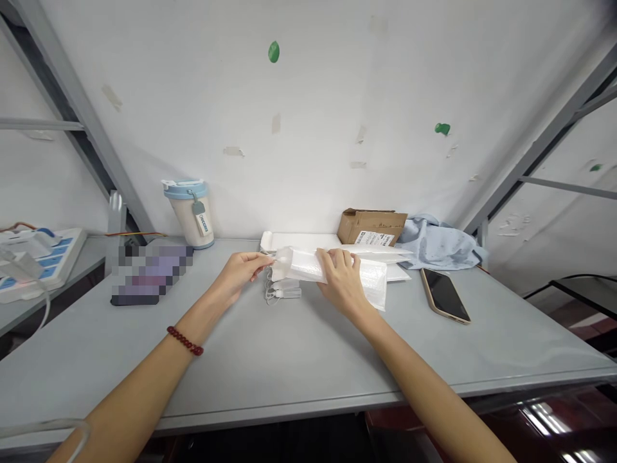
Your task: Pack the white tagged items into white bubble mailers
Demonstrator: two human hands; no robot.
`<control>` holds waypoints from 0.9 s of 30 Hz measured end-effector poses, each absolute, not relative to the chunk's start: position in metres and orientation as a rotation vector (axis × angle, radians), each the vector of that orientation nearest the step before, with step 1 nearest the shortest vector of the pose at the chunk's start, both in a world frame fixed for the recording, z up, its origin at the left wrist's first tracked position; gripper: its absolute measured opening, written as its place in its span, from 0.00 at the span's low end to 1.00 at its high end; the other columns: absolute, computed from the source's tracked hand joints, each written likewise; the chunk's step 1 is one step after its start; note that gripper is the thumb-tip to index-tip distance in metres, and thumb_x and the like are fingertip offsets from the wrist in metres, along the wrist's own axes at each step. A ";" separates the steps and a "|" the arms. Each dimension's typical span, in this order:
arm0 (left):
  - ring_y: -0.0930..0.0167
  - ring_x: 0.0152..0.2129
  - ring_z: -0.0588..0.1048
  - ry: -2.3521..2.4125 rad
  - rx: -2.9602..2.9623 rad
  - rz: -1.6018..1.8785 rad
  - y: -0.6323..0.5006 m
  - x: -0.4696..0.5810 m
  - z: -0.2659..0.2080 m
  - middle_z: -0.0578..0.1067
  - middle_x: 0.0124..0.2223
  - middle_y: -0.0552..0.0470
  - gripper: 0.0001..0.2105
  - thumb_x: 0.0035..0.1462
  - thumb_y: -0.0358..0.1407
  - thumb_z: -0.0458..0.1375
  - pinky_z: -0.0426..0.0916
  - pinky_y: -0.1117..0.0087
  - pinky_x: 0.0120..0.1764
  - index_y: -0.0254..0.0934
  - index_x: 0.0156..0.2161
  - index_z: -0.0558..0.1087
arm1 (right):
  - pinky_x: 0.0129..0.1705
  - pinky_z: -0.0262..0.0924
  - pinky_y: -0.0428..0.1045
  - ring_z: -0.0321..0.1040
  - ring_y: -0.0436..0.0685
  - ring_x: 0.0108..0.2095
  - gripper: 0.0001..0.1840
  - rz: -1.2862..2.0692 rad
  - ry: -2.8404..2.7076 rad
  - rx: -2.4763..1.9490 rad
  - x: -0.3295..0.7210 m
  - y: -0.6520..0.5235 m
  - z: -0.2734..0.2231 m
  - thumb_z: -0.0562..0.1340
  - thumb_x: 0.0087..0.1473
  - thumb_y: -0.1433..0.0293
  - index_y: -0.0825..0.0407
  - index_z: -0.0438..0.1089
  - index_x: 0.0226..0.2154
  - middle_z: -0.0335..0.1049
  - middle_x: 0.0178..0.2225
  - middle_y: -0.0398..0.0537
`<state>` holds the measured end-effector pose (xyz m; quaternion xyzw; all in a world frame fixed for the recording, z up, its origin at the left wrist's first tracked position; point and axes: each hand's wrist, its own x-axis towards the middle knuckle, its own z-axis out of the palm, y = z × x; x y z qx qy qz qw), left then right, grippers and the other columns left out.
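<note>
I have two hands over one tabletop (289, 360), and between them is one white padded envelope (373, 280). The fingers of my right hand (344, 283) are gripping this envelope from above, near its middle. The fingers of my left hand (236, 276) are pinched together at its left end, on the thin edge. On my left wrist there is one dark red bead bracelet (185, 341).

Just below the envelope's left part lie some small clear bottles (290, 293) with white loops; they are partly covered, so I cannot count them exactly. Behind are more white packages (308, 240), overlapping, and their number I cannot tell.

Further back I see one brown cardboard box (351, 225), and beside it one light blue cloth (436, 244). To the right lies one phone (444, 294). On the left stand one cup (187, 215) with blue lid and, near it, one pixelated object (157, 273). Three green stickers (274, 51) are on the walls.
</note>
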<state>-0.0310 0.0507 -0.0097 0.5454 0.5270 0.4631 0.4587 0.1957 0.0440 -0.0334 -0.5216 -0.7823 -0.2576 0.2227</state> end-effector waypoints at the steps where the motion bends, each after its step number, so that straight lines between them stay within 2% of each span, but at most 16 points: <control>1: 0.77 0.18 0.56 1.294 1.337 1.128 0.050 -0.030 -0.010 0.60 0.20 0.58 0.13 0.43 0.42 0.63 0.50 0.73 0.22 0.35 0.19 0.69 | 0.48 0.47 0.57 0.56 0.62 0.44 0.27 -0.719 -2.169 -1.431 0.194 0.043 -0.033 0.59 0.47 0.74 0.54 0.58 0.52 0.62 0.44 0.56; 7: 0.80 0.14 0.54 1.268 1.292 1.060 0.045 -0.021 -0.011 0.58 0.18 0.59 0.14 0.43 0.42 0.63 0.46 0.74 0.19 0.35 0.20 0.67 | 0.50 0.45 0.58 0.55 0.63 0.45 0.27 -0.726 -2.196 -1.380 0.189 0.038 -0.034 0.58 0.49 0.74 0.55 0.58 0.53 0.62 0.45 0.58; 13: 0.79 0.11 0.52 1.307 1.347 1.049 0.043 -0.016 -0.014 0.56 0.13 0.61 0.13 0.44 0.44 0.62 0.47 0.73 0.18 0.35 0.27 0.75 | 0.49 0.46 0.58 0.55 0.63 0.46 0.27 -0.732 -2.184 -1.368 0.189 0.038 -0.035 0.57 0.49 0.75 0.55 0.58 0.53 0.62 0.45 0.58; 17: 0.78 0.11 0.51 1.353 1.431 1.028 0.042 -0.013 -0.016 0.55 0.10 0.61 0.11 0.45 0.42 0.59 0.48 0.73 0.19 0.36 0.23 0.75 | 0.49 0.46 0.58 0.55 0.63 0.45 0.27 -0.736 -2.190 -1.356 0.187 0.037 -0.036 0.56 0.48 0.75 0.55 0.58 0.53 0.62 0.44 0.58; 20: 0.79 0.12 0.51 1.360 1.516 1.010 0.040 -0.010 -0.016 0.54 0.10 0.61 0.11 0.45 0.40 0.57 0.48 0.73 0.20 0.35 0.19 0.73 | 0.49 0.46 0.58 0.55 0.63 0.45 0.28 -0.751 -2.192 -1.348 0.186 0.036 -0.036 0.56 0.47 0.76 0.56 0.59 0.53 0.62 0.44 0.58; 27: 0.78 0.12 0.54 1.292 1.630 0.899 0.038 -0.008 -0.018 0.56 0.14 0.60 0.11 0.45 0.39 0.54 0.48 0.74 0.18 0.36 0.22 0.74 | 0.50 0.45 0.58 0.54 0.62 0.45 0.28 -0.758 -2.197 -1.330 0.185 0.035 -0.036 0.55 0.47 0.77 0.55 0.59 0.53 0.62 0.44 0.57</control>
